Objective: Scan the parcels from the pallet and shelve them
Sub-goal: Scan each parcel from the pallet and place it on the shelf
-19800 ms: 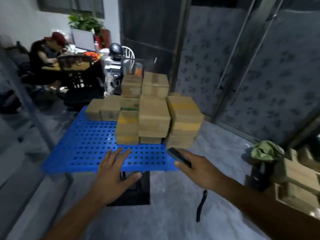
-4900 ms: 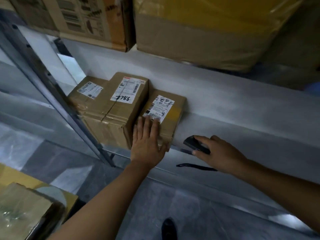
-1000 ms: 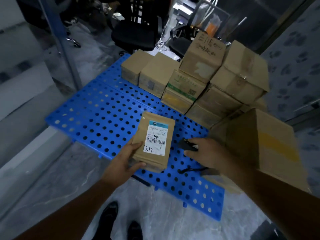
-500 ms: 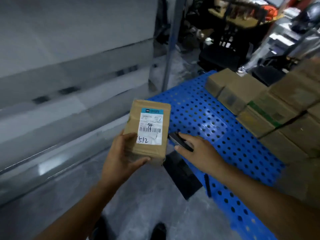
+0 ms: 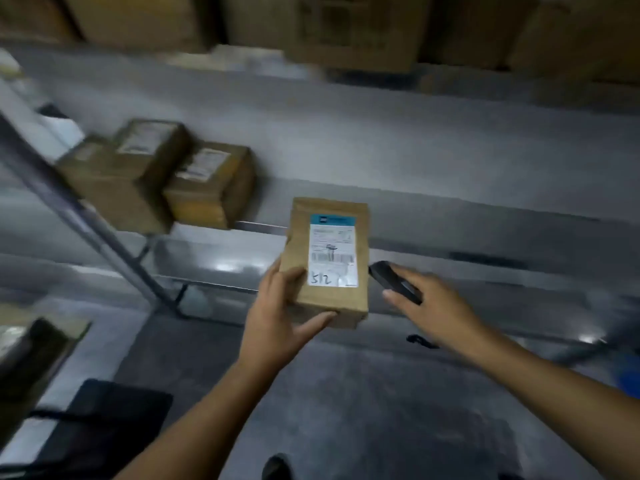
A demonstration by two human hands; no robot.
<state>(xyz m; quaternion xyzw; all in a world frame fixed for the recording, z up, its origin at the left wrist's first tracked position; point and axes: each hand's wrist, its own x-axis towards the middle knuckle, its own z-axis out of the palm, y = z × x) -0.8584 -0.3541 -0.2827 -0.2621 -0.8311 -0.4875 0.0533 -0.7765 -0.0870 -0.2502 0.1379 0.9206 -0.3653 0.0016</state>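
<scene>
Parcel [image 5: 327, 261] marked 512 sits label-up in the left hand [image 5: 277, 320], fingers [image 5: 273, 277] curled round its lower edge, held before the shelf [image 5: 450, 209], probably bound for the bare stretch beside the shelved boxes [image 5: 207, 181], while the right hand [image 5: 436, 306] grips the scanner [image 5: 394, 282]

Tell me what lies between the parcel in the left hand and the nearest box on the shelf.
Nothing: in the head view, only bare shelf shows between the parcel, held by the left hand, and that box.

open: shelf [image 5: 433, 161] right of shelved boxes [image 5: 211, 185] | blocked: left end, by boxes and upright post [image 5: 86, 220]
</scene>
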